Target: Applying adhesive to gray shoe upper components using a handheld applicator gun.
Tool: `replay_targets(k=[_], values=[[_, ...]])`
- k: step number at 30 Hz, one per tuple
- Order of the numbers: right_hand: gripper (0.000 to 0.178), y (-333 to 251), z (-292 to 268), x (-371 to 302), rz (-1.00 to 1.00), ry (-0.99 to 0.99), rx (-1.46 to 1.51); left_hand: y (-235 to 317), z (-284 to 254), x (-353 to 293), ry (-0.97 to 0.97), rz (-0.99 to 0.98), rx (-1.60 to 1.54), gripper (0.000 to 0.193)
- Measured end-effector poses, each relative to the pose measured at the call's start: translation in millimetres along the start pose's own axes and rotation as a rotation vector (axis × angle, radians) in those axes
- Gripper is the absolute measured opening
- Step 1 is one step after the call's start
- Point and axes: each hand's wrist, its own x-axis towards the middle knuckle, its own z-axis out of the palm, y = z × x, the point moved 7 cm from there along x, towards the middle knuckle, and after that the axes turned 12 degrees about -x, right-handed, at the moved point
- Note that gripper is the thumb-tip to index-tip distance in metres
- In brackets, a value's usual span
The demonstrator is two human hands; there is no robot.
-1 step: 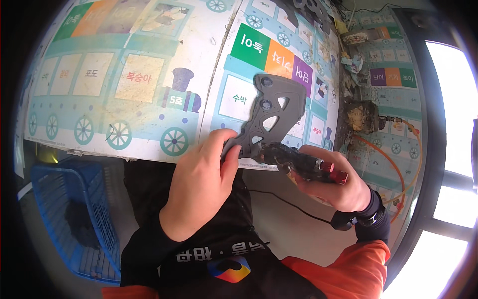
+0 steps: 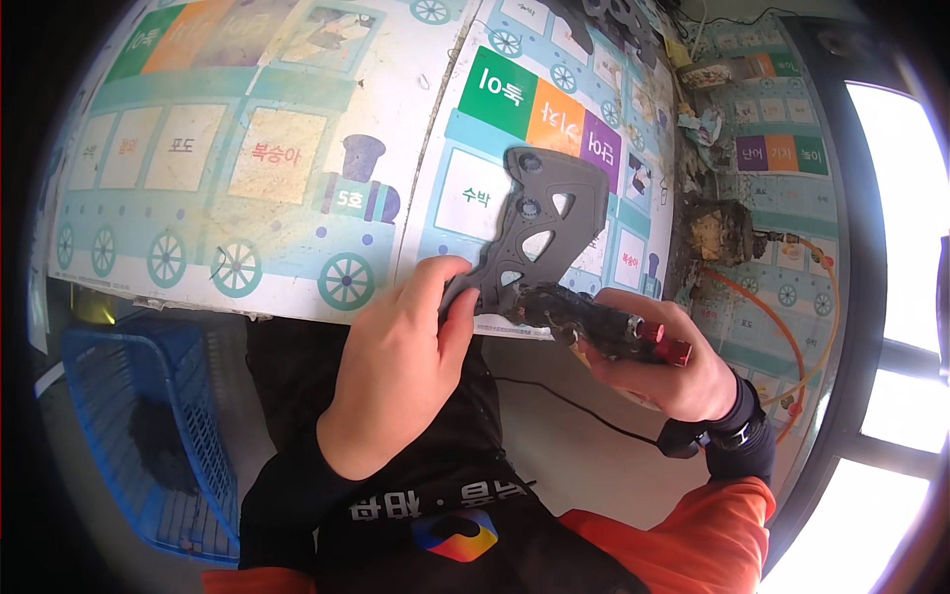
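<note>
A dark grey bracket-like plate [image 2: 562, 203] with several cut-outs and two round bosses stands out over the table's near edge. My left hand [image 2: 401, 366] pinches its lower left end between thumb and fingers. In my right hand [image 2: 673, 366] is a black, worn hand tool [image 2: 579, 315] with red fittings at its right end; the fingers wrap round it. The tool's left tip meets the plate's lower edge or lies just in front of it; I cannot tell which. My palm hides part of the tool.
A printed sheet with train pictures covers the table [image 2: 297, 218]. More dark parts [image 2: 614, 12] lie at its far end. To the left, below the table, stands a blue plastic basket [image 2: 148, 436]. An orange hose [image 2: 772, 327] hangs at the right, near a grimy block [image 2: 720, 233].
</note>
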Motion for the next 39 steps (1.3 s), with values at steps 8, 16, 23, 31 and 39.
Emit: replay_targets(k=[8,16,23,31,39], values=[[0.055,8,-2,-2,0.141,-0.050,0.152,0,1,0,0.000,-0.013,0.009,0.021],[0.060,27,-4,-13,0.336,0.020,0.210,0,1,0,0.021,-0.015,-0.015,0.022],[0.067,38,-11,-17,0.406,0.058,0.215,0,1,0,0.004,-0.043,-0.015,0.022],[0.032,53,-16,-13,0.552,0.049,0.138,1,-1,0,0.034,0.001,-0.004,0.022],[0.019,54,-23,-2,0.582,0.070,0.200,4,0,1,0.011,-0.024,-0.008,0.021]])
